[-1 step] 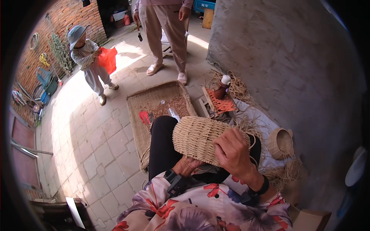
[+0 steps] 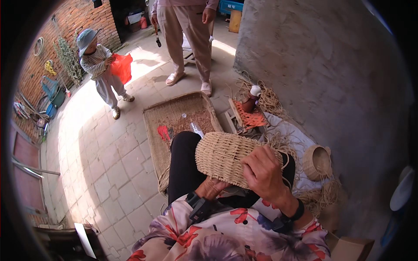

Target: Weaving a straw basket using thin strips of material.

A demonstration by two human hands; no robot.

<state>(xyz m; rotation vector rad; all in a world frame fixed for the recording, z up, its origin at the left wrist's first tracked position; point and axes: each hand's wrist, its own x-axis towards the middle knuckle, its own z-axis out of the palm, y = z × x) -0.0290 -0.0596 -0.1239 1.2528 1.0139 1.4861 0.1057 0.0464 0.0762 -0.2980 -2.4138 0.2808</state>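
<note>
A woven straw basket (image 2: 224, 152) lies tilted across my lap, its tight pale weave facing up. My left hand (image 2: 212, 187) holds it from below at the lower edge, the fingers mostly hidden beneath it. Over the basket's right part, my right hand (image 2: 263, 169) is closed, knuckles up, with its fingertips pressed to the weave. Whether a strand is pinched in those fingers is hidden. A loose straw cord (image 2: 286, 162) curves out beside the basket's right end.
Ahead lies a shallow woven tray (image 2: 152, 114) with reddish bits and a clear bottle (image 2: 196, 129). To the right are an orange-webbed stool (image 2: 250, 116), loose straw (image 2: 322, 195) and a small round basket (image 2: 310, 163). A child (image 2: 98, 65) and another person (image 2: 185, 39) stand beyond.
</note>
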